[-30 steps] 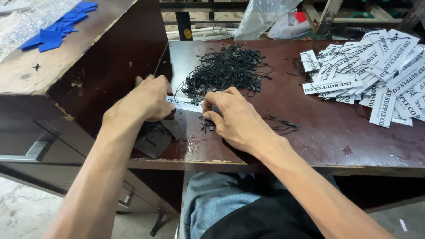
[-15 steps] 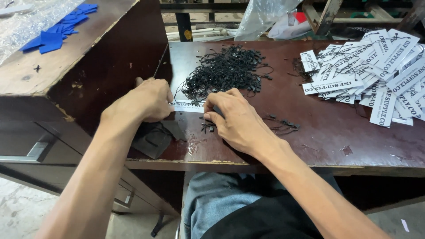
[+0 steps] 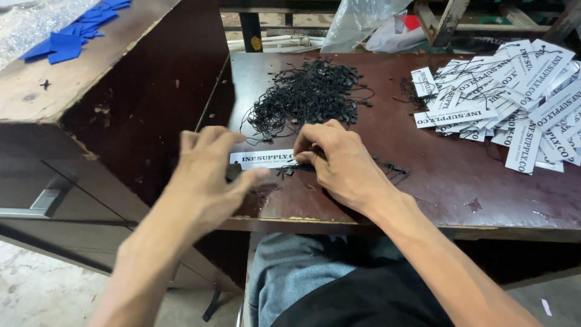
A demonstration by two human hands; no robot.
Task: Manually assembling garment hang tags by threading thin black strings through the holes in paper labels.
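Observation:
A white paper tag (image 3: 261, 159) with black print lies flat near the front left of the dark brown table (image 3: 460, 181). My right hand (image 3: 339, 160) pinches a black string loop (image 3: 289, 169) at the tag's right end. My left hand (image 3: 209, 175) is blurred, fingers spread, over the tag's left end and holding nothing. A heap of black string loops (image 3: 308, 97) lies just beyond both hands.
A spread pile of finished white tags (image 3: 508, 100) covers the table's right side. A wooden cabinet (image 3: 91, 103) with blue pieces (image 3: 75, 33) on top stands at left. Clear plastic bags (image 3: 369, 21) lie at the back. My lap is under the front edge.
My left hand has let go of the tag's left end and opened, sliding toward me and the table edge. The right hand has stayed at the tag's right end.

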